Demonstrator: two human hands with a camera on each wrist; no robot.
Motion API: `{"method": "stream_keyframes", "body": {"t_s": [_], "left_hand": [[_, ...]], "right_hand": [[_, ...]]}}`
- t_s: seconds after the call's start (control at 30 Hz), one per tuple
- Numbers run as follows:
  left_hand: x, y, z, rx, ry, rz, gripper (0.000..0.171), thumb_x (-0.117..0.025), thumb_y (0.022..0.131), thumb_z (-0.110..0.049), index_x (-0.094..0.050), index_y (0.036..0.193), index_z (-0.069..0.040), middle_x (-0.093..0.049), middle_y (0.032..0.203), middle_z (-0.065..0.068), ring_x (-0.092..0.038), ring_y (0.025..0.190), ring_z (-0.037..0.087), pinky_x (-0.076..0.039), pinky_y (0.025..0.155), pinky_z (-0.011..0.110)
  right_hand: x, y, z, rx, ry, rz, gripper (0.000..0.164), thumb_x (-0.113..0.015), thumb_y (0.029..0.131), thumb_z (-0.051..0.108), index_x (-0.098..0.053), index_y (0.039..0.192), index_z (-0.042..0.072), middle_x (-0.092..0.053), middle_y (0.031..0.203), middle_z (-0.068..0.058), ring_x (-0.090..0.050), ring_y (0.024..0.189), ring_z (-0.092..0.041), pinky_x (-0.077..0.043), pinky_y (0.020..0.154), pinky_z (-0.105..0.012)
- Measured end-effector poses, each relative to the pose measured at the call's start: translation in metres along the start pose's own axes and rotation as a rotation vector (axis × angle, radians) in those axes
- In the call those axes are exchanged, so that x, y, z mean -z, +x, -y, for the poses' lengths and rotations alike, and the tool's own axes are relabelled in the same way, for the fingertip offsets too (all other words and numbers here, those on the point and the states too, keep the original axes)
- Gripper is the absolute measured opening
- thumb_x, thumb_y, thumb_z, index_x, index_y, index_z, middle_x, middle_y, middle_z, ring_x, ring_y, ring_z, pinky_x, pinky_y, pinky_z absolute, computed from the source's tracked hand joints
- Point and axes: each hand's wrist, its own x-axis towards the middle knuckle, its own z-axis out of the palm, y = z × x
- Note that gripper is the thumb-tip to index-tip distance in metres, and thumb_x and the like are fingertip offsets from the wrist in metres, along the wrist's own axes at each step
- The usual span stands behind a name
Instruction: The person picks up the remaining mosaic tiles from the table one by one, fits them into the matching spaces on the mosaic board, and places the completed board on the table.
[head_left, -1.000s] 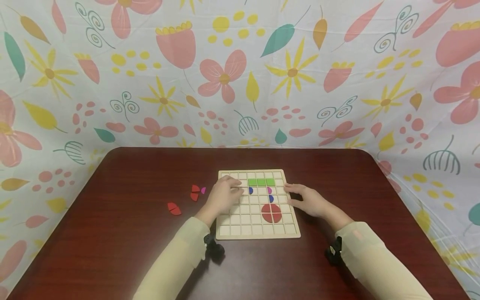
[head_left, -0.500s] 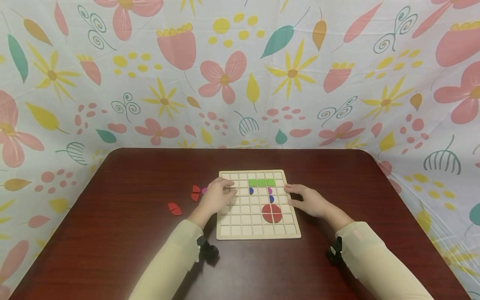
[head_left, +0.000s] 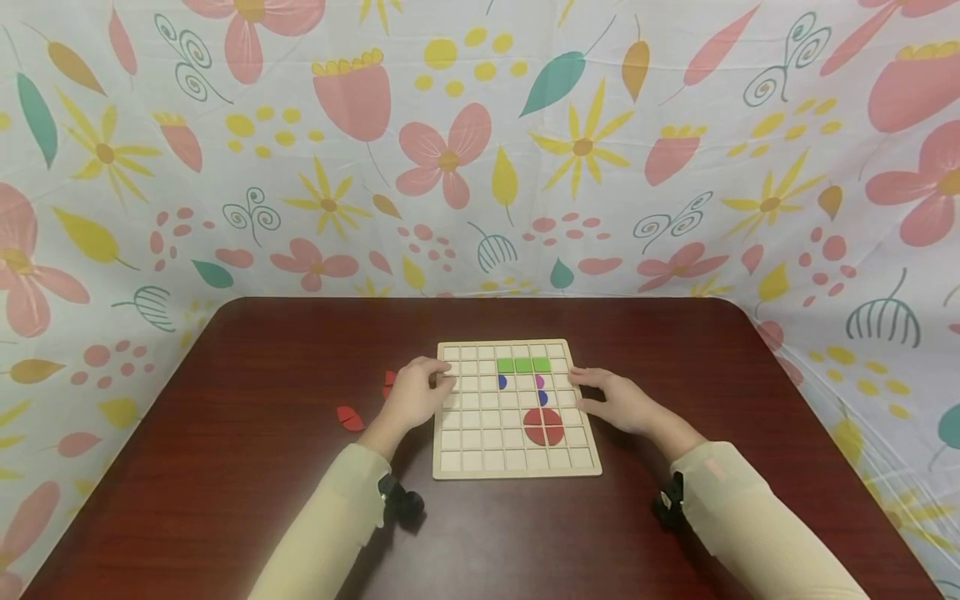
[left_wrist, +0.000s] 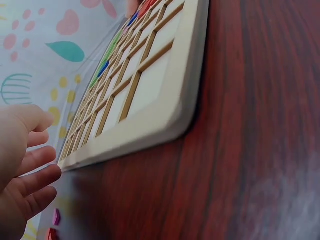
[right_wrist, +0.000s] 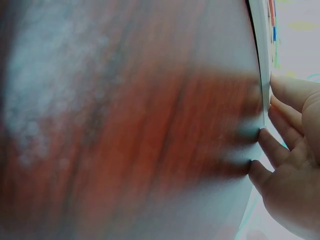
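A wooden grid board (head_left: 459, 460) lies on the table, bearing green squares (head_left: 523, 365), two blue half-discs (head_left: 543, 398), a magenta half-disc (head_left: 539, 382) and a red disc of quarter pieces (head_left: 553, 418). By the board's left edge is my left hand (head_left: 411, 396), its fingers loosely bent with nothing visible between them. Below its fingertips in the left wrist view lies a loose magenta piece (left_wrist: 56, 216), which the hand hides from the head view. My right hand (head_left: 622, 402) rests its thumb and fingertips against the board's right edge.
Loose red quarter pieces (head_left: 348, 418) lie left of the board, and others (head_left: 388, 380) are partly behind my left hand. A flowered cloth (head_left: 450, 250) hangs behind the dark wooden table (head_left: 285, 500). Both wrists carry small black cameras (head_left: 405, 504).
My left hand has moved left, off the board's grid to its left edge, and now covers the loose magenta piece. My right hand has stayed in place.
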Motion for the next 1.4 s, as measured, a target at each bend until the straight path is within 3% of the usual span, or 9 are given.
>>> {"method": "stream_keyframes", "body": {"t_s": [0.43, 0.8, 0.97, 1.17, 1.3, 1.4], "left_hand": [[0.013, -0.004, 0.014, 0.014, 0.046, -0.067, 0.031, -0.064, 0.088, -0.021, -0.066, 0.113, -0.004, -0.065, 0.113, 0.013, -0.058, 0.111, 0.029, -0.046, 0.094, 0.045], [0.024, -0.011, 0.024, 0.042, 0.061, -0.08, 0.033, -0.065, 0.087, -0.022, -0.066, 0.113, -0.003, -0.065, 0.11, 0.014, -0.062, 0.097, 0.027, -0.05, 0.085, 0.043], [0.029, -0.012, 0.029, 0.055, 0.078, -0.086, 0.032, -0.065, 0.087, -0.02, -0.066, 0.113, -0.002, -0.065, 0.11, 0.015, -0.061, 0.1, 0.029, -0.049, 0.088, 0.044], [0.032, -0.01, 0.035, 0.075, 0.205, -0.078, 0.03, -0.064, 0.087, -0.022, -0.068, 0.111, -0.004, -0.063, 0.117, 0.017, -0.056, 0.112, 0.035, -0.045, 0.094, 0.049], [0.031, -0.009, 0.038, 0.097, 0.318, -0.08, 0.029, -0.065, 0.087, -0.027, -0.071, 0.106, -0.008, -0.062, 0.115, 0.014, -0.055, 0.106, 0.035, -0.046, 0.087, 0.05], [0.031, -0.008, 0.04, 0.101, 0.351, -0.083, 0.029, -0.065, 0.086, -0.029, -0.072, 0.105, -0.008, -0.06, 0.114, 0.015, -0.054, 0.104, 0.035, -0.045, 0.084, 0.051]], "right_hand": [[0.0, 0.001, -0.002, -0.006, 0.006, 0.0, 0.051, -0.063, 0.091, 0.019, -0.048, 0.137, 0.003, -0.041, 0.146, -0.019, -0.034, 0.135, -0.041, -0.036, 0.103, -0.056], [0.0, 0.0, -0.001, -0.018, 0.003, 0.008, 0.051, -0.062, 0.091, 0.019, -0.048, 0.137, 0.004, -0.04, 0.147, -0.018, -0.033, 0.136, -0.04, -0.034, 0.104, -0.057], [0.0, 0.0, -0.002, -0.019, 0.001, 0.007, 0.051, -0.062, 0.091, 0.02, -0.048, 0.137, 0.004, -0.04, 0.147, -0.018, -0.032, 0.136, -0.04, -0.034, 0.105, -0.057], [0.0, 0.0, -0.002, -0.018, 0.004, 0.007, 0.052, -0.062, 0.091, 0.021, -0.047, 0.138, 0.004, -0.04, 0.147, -0.018, -0.033, 0.136, -0.04, -0.035, 0.104, -0.056], [0.0, 0.0, -0.002, -0.018, 0.011, 0.003, 0.051, -0.062, 0.091, 0.02, -0.047, 0.138, 0.004, -0.04, 0.147, -0.018, -0.033, 0.136, -0.041, -0.036, 0.103, -0.056], [-0.001, 0.0, -0.003, -0.02, 0.014, 0.004, 0.051, -0.062, 0.091, 0.02, -0.047, 0.138, 0.004, -0.04, 0.147, -0.018, -0.033, 0.136, -0.04, -0.036, 0.103, -0.056]]}}
